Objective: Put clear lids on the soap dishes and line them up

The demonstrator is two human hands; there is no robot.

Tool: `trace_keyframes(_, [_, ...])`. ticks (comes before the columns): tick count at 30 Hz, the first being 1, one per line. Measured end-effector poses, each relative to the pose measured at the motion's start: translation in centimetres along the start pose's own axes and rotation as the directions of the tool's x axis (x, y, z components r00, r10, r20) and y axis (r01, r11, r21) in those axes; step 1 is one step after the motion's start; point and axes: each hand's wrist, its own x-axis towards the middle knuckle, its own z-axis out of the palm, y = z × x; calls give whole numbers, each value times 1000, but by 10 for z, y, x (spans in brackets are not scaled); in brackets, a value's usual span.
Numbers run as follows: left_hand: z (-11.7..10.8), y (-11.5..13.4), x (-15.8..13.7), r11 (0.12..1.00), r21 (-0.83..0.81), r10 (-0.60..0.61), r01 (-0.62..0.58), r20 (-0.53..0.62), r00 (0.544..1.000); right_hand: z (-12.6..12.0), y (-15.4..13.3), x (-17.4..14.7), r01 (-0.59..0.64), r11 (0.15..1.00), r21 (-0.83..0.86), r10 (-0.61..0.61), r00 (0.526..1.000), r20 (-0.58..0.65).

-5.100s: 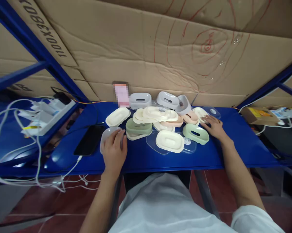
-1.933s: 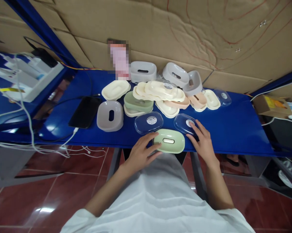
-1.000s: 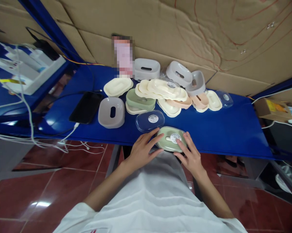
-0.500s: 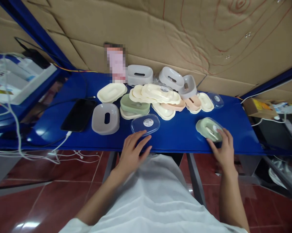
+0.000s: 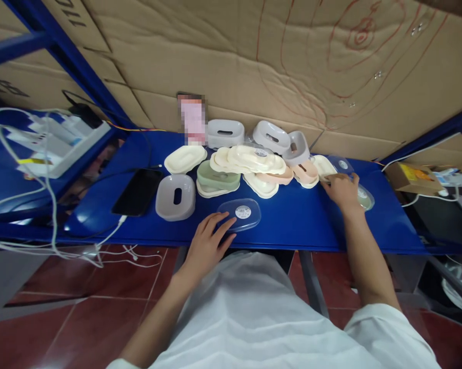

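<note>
My left hand lies with fingers apart at the table's front, its fingertips on the near left edge of a clear lid with a round white label. My right hand reaches forward, palm down, fingers spread and partly hidden, touching the near edge of a cream soap dish tray. Just right of that hand sits a green soap box under a clear lid, partly covered by the wrist. Behind it lies another clear lid.
A pile of cream trays, a green dish, peach dishes and grey dishes fill the back. Left are a grey dish, a black phone and white cables. An open carton stands right.
My right hand has let go of the green soap box, now farther right, and moved forward to the cream tray. My left hand stays at the clear lid. The view has shifted slightly.
</note>
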Motion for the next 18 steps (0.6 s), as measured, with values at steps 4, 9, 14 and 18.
trace_keyframes(4, [-3,-5,-1,1000,-3,29,-29,2,1000,-8,1,-2,-61,997,46,63,997,-39])
trace_keyframes(9, [-5,-10,-1,999,-46,19,-19,0,1000,-37,-19,-75,97,940,326,1,958,-288])
trace_keyframes(14, [-3,-13,-3,997,-77,1,-2,-10,1000,-42,-77,-158,382,812,440,-297,921,-252])
trace_keyframes(18, [-1,-15,-3,996,-83,-35,30,-65,997,-30,-109,-177,461,715,525,-417,884,-209])
